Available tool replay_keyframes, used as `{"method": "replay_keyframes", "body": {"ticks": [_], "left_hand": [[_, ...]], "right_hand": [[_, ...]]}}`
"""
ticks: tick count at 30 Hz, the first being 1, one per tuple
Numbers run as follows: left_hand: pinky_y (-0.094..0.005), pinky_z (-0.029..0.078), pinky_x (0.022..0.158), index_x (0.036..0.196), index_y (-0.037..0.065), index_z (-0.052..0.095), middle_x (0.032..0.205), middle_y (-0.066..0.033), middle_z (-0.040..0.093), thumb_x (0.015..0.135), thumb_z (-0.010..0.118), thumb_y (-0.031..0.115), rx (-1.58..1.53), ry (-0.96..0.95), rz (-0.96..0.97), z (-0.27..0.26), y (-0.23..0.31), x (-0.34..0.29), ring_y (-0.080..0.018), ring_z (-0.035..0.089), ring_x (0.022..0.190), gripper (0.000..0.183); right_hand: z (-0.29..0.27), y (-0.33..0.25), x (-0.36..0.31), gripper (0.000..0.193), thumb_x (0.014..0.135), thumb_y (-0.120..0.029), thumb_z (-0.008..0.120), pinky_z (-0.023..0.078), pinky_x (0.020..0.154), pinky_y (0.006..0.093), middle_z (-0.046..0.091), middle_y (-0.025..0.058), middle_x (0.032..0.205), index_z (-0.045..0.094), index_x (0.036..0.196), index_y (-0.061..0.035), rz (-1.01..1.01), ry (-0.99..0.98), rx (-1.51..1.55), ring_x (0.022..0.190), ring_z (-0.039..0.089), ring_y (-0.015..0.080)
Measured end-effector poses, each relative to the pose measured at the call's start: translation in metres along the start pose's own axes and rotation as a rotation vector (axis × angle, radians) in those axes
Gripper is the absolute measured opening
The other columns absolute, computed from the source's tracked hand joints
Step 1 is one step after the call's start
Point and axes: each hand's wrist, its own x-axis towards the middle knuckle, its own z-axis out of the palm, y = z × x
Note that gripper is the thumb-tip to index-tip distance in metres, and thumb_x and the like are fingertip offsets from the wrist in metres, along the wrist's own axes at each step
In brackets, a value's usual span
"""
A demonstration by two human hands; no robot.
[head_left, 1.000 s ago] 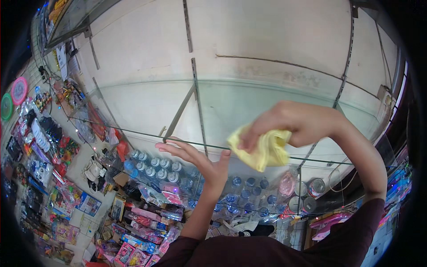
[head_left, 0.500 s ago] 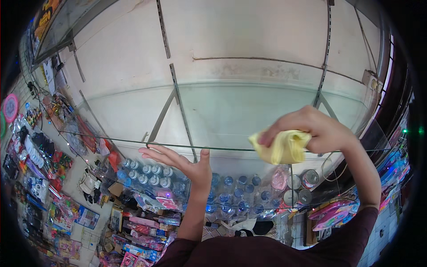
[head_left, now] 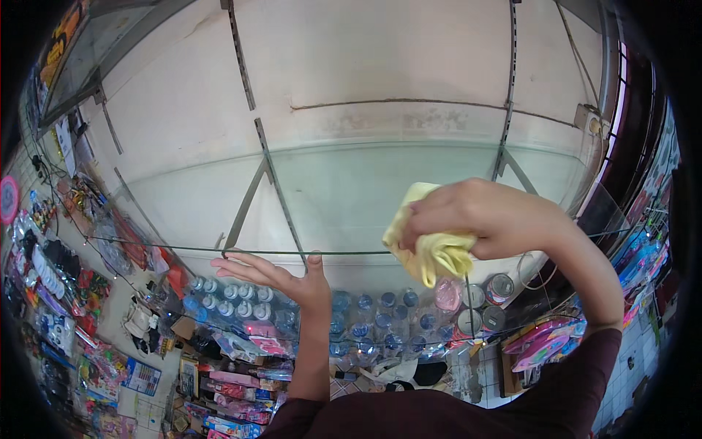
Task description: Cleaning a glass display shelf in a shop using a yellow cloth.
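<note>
A clear glass shelf [head_left: 351,197] spans the view in front of me, carried on metal brackets [head_left: 247,205] against the wall. My right hand [head_left: 482,216] grips a crumpled yellow cloth [head_left: 439,252] at the shelf's front edge, right of centre. Part of the cloth lies over the glass and folds of it hang below the edge. My left hand [head_left: 281,276] is open, fingers stretched to the left and thumb up, at the underside of the front edge near a bracket. Nothing is held in it.
Below the shelf stand several white-capped bottles [head_left: 245,293], blue-topped bottles [head_left: 387,318] and round tins [head_left: 499,287]. Packaged goods crowd the floor at the left [head_left: 234,395] and right [head_left: 545,342]. Slotted metal uprights [head_left: 241,55] run up the wall. A socket box [head_left: 589,119] with cables is at the right.
My right hand has moved slightly left along the front edge with the yellow cloth, which is now more spread out. The left hand stays by the bracket; the whole view has shifted a little.
</note>
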Motion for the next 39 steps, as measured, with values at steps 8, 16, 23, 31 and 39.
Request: {"method": "replay_keyframes", "body": {"ticks": [8, 16, 23, 31, 39], "left_hand": [[-0.0612, -0.001, 0.103, 0.143, -0.001, -0.002, 0.145, -0.0277, -0.017, 0.070, 0.048, 0.077, 0.022, -0.077, -0.030, -0.002, 0.005, 0.002, -0.0419, -0.020, 0.134, 0.118], [-0.0651, -0.004, 0.100, 0.142, -0.001, -0.005, 0.145, -0.0273, -0.018, 0.070, 0.048, 0.078, 0.037, -0.109, -0.028, -0.011, -0.001, 0.004, -0.0435, -0.023, 0.132, 0.120], [-0.0657, -0.004, 0.100, 0.143, 0.000, -0.005, 0.145, -0.0262, -0.017, 0.069, 0.049, 0.078, -0.001, -0.127, -0.036, -0.005, -0.001, 0.003, -0.0438, -0.023, 0.132, 0.120], [-0.0603, -0.001, 0.105, 0.144, 0.005, 0.001, 0.148, -0.0213, -0.012, 0.072, 0.050, 0.074, 0.034, -0.085, -0.042, -0.011, 0.001, 0.002, -0.0383, -0.020, 0.135, 0.112], [-0.0649, -0.004, 0.101, 0.143, 0.001, -0.005, 0.146, -0.0260, -0.015, 0.069, 0.055, 0.073, 0.071, -0.123, -0.018, -0.019, 0.006, -0.002, -0.0429, -0.020, 0.133, 0.119]], "right_hand": [[0.021, 0.000, 0.028, 0.041, 0.060, 0.011, 0.050, 0.046, 0.074, 0.0417, 0.062, 0.0149, 0.090, 0.058, 0.099, -0.0018, -0.046, 0.027, 0.021, 0.084, 0.059, 0.0348], [-0.009, -0.010, 0.012, 0.040, 0.057, 0.010, 0.051, 0.047, 0.072, 0.0408, 0.061, 0.0159, 0.085, 0.057, 0.095, -0.0005, 0.080, -0.098, -0.071, 0.084, 0.059, 0.0355], [0.012, 0.007, 0.034, 0.040, 0.057, 0.009, 0.053, 0.047, 0.073, 0.0412, 0.061, 0.0158, 0.085, 0.057, 0.096, -0.0004, -0.028, -0.025, 0.044, 0.085, 0.059, 0.0357], [-0.005, -0.001, 0.022, 0.042, 0.064, -0.001, 0.056, 0.039, 0.102, 0.0426, 0.062, 0.0144, 0.100, 0.057, 0.106, -0.0041, 0.171, -0.228, -0.044, 0.093, 0.059, 0.0351], [-0.004, 0.002, 0.014, 0.044, 0.057, 0.010, 0.051, 0.047, 0.080, 0.0425, 0.061, 0.0150, 0.090, 0.055, 0.100, -0.0016, 0.016, -0.076, 0.026, 0.087, 0.059, 0.0365]]}}
